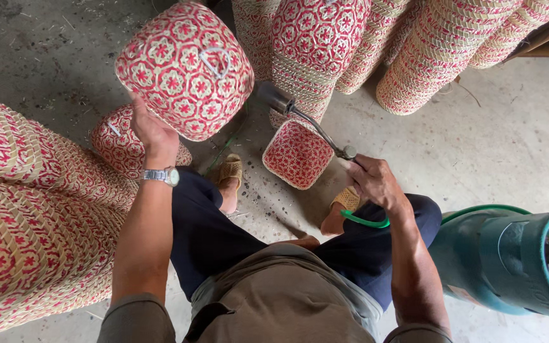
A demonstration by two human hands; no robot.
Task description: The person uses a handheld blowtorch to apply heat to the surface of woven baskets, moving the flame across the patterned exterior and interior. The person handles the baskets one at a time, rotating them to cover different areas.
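1. Head view: the left hand [150,130] grips a red-patterned woven basket [184,68] at upper left, fingers hidden behind it.
2. The right hand [375,181] closes around a gas torch [306,124], centre frame, nozzle pointing to the upper left, its grip hidden.

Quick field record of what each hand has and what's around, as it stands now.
left hand: holds a red-and-tan woven basket up, its bottom towards the camera
right hand: grips a gas torch, nozzle pointing at the held basket
hose: green, runs from the torch towards the gas cylinder
floor: small basket between the feet; stacked baskets left and behind
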